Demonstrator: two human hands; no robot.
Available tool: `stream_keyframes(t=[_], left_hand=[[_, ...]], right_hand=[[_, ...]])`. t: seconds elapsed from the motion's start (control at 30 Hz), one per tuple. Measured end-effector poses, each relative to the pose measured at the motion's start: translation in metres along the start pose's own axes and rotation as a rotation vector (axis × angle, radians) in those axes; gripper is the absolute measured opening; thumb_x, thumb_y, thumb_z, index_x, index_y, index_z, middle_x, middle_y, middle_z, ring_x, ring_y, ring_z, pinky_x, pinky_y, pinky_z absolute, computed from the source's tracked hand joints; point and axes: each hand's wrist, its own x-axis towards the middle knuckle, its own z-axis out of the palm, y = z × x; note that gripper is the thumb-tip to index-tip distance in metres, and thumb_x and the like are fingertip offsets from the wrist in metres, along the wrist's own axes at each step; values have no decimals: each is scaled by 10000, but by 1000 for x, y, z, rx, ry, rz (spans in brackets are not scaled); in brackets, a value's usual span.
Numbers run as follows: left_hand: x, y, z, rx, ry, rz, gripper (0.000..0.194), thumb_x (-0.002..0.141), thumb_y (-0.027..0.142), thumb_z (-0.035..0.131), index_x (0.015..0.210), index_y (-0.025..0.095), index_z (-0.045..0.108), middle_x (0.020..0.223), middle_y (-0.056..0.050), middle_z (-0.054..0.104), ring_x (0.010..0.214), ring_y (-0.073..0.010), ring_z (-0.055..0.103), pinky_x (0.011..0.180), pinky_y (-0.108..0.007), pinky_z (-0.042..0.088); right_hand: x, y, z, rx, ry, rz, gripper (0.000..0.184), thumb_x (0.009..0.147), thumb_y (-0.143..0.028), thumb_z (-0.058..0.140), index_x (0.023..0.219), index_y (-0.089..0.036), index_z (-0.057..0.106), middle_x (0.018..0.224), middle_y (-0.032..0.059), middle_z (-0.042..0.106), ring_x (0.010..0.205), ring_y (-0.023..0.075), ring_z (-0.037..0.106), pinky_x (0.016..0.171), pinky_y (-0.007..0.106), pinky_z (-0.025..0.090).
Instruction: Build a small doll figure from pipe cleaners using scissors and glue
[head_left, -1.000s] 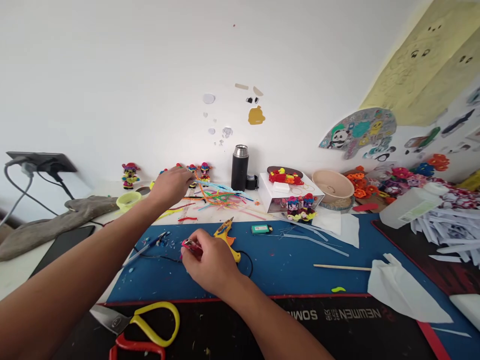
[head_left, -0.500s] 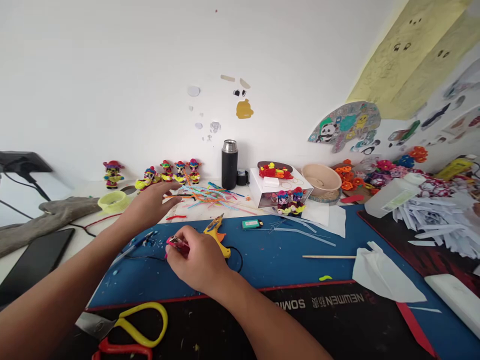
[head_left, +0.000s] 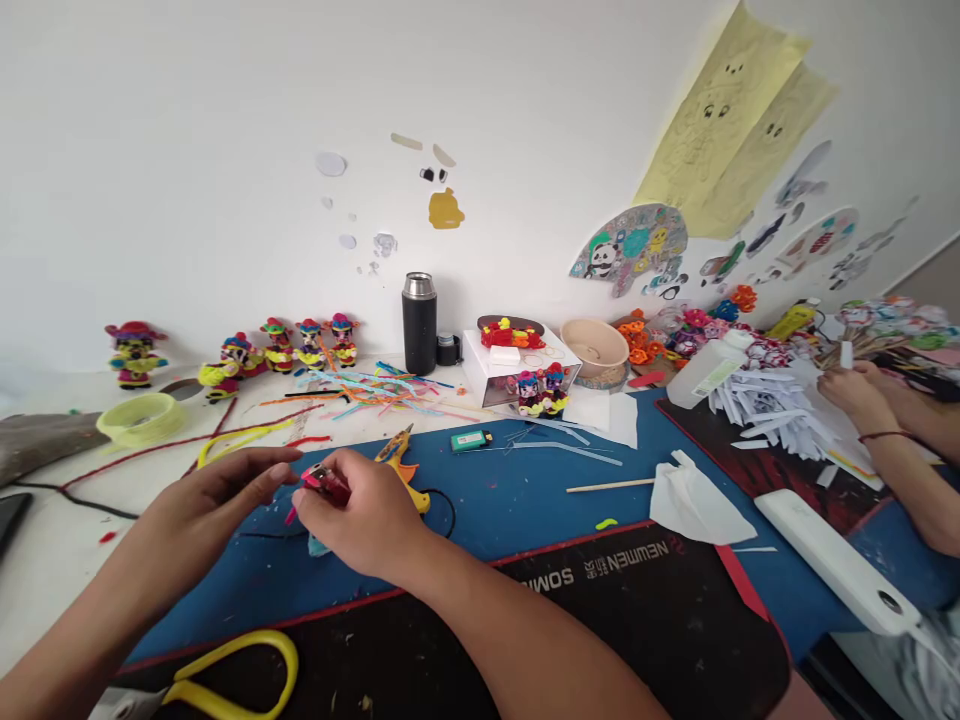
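My right hand (head_left: 364, 515) is closed around a small red-pink lighter (head_left: 326, 482), its shiny metal end showing above the thumb. Below that fist a bit of teal fuzzy material (head_left: 318, 546) peeks out. My left hand (head_left: 225, 500) is just to the left, fingers stretched toward the lighter, with a gap between thumb and fingers and nothing visible in them. Behind the right hand lies a yellow glue gun (head_left: 401, 465) on the blue mat (head_left: 510, 510). Coloured pipe cleaners (head_left: 375, 388) are heaped on the white tabletop farther back.
Yellow-handled scissors (head_left: 232, 680) lie at the front left. Small fuzzy dolls (head_left: 277, 345) line the wall beside a black flask (head_left: 419, 325). A teal lighter (head_left: 471, 440), a stick (head_left: 609, 486) and tissue (head_left: 697, 500) lie rightward. Another person's hands (head_left: 862, 395) work among paper strips (head_left: 765, 405).
My left hand has drawn back from the pipe-cleaner heap to beside my right hand. My right hand keeps its hold on the lighter. The view has swung right, bringing another person's hands in.
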Motion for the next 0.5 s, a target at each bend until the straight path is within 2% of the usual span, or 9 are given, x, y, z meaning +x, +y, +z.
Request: stream_keyframes(t=[0.17,0.27,0.37,0.5], left_hand=[[-9,2,13,-121,-42,25,611,779,772,669,1068,237,738,1118,-70,803,1067,-328,704,940,-391,543],[-15,7,17,-164,-29,45,578,798,756,664,1023,227,732,996,-62,798,929,-297,699,828,-359,551],[-18,6,18,-201,-26,61,516,839,719,655,985,230,729,941,-43,775,887,-262,673,812,-333,528],[-19,1,17,-243,-69,58,461,898,679,629,902,225,716,816,-10,694,787,-211,598,723,-293,477]], right_hand=[[-2,-1,-4,68,-6,4,247,893,-398,671,795,-229,521,671,-57,507,615,121,459,554,245,323],[-2,-1,-5,118,-17,3,244,894,-402,666,805,-224,524,680,-56,500,623,124,444,564,251,330],[0,0,-5,192,-50,21,228,891,-387,651,813,-218,520,692,-57,486,622,124,429,569,254,345],[1,0,-5,201,-24,34,237,871,-372,661,782,-217,505,690,-57,456,628,126,404,571,259,337]])
